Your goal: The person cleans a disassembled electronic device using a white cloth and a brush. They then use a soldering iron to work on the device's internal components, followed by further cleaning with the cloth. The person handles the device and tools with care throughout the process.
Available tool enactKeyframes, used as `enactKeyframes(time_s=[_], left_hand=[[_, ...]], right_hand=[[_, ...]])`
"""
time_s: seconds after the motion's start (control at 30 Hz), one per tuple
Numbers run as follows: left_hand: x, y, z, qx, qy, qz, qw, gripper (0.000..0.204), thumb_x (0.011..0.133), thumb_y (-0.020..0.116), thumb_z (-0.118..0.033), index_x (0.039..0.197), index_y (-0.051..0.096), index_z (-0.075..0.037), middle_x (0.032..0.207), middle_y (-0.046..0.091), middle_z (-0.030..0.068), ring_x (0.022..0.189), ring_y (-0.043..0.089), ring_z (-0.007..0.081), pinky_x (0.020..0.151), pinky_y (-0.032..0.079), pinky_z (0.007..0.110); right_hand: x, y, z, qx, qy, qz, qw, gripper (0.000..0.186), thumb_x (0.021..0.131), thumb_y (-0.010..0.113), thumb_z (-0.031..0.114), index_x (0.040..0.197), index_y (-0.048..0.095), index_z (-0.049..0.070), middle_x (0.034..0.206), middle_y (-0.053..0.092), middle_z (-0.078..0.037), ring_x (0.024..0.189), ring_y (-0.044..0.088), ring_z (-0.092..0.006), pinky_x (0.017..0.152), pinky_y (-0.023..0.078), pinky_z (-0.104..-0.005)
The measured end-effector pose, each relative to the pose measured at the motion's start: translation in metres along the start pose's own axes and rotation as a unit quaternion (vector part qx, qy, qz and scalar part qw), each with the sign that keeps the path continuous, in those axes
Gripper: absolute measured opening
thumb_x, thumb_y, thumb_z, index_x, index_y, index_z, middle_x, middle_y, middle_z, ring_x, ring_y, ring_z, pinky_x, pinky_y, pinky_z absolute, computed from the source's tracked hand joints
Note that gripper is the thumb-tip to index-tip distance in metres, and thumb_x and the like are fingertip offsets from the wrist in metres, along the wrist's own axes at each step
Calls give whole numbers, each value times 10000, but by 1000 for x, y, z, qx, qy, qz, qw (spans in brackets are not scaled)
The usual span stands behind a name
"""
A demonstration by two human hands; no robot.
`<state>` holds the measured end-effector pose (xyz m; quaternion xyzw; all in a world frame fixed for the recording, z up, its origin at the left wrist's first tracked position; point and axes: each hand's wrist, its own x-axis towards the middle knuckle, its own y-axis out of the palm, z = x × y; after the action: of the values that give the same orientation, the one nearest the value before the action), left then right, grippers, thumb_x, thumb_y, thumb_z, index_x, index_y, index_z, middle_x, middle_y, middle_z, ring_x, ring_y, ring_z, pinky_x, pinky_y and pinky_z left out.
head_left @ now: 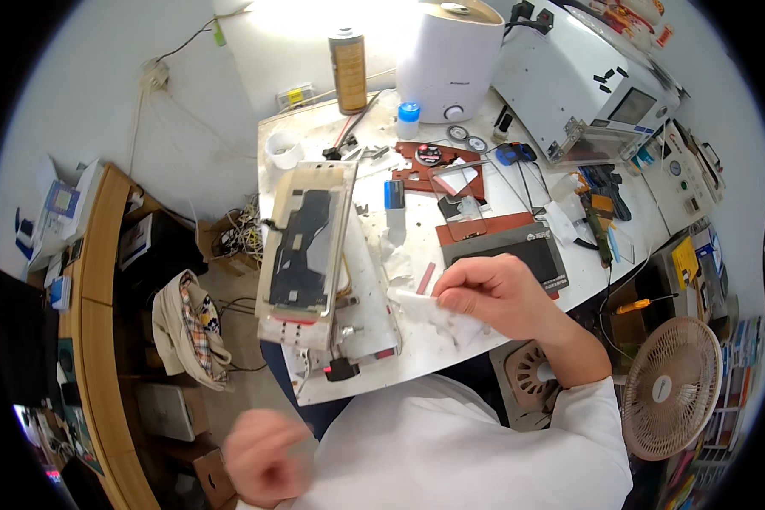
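My right hand (497, 297) is over the front right of the white table (348, 388), thumb and fingers pinched on a crumpled white tissue (412, 300) with dark smudges. My left hand (268, 459) is off the table at the lower left, smeared by motion; its fingers cannot be made out. A phone-shaped frame with a black film panel (302, 246) rests on a clamp-like machine (361, 323) left of the tissue. Close to the tissue lies a small pink strip (426, 278). A dark grey mat (518, 255) lies beyond my right hand.
A brown spray can (348, 72) and white humidifier (450, 64) stand at the back. A boxy white machine (582, 76) occupies the back right. Tools, including a blue-capped bottle (409, 119), clutter the table. A fan (671, 388) stands right; wooden shelving (98, 314) is left.
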<state>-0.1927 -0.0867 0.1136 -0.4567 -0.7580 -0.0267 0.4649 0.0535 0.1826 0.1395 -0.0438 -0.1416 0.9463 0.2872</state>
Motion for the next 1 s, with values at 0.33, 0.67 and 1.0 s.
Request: enactKeyframes(time_s=[0.33, 0.67, 1.0], left_hand=[[58, 103, -14, -265, -307, 82, 910, 539, 881, 843, -8, 1348, 573, -6, 1182, 682, 76, 1009, 658, 118, 871, 543, 272], [64, 103, -14, -267, -287, 80, 917, 252, 944, 728, 94, 1179, 669, 22, 1112, 687, 57, 981, 652, 105, 864, 533, 238], [59, 126, -25, 32, -72, 124, 989, 258, 852, 807, 4, 1094, 720, -22, 1089, 748, 130, 908, 736, 265, 749, 601, 340]], right_hand=[[-29, 31, 4, 189, -10, 57, 980, 166, 1043, 725, 177, 1071, 724, 14, 897, 659, 46, 804, 536, -3, 634, 436, -205], [-57, 37, -38, 423, 44, 42, 904, 188, 992, 766, 132, 1118, 748, -7, 896, 662, 4, 759, 570, -63, 644, 448, -237], [-31, 73, -19, 127, -187, -266, 937, 154, 958, 723, -46, 1110, 717, -20, 976, 729, -102, 896, 701, -160, 800, 571, -306]])
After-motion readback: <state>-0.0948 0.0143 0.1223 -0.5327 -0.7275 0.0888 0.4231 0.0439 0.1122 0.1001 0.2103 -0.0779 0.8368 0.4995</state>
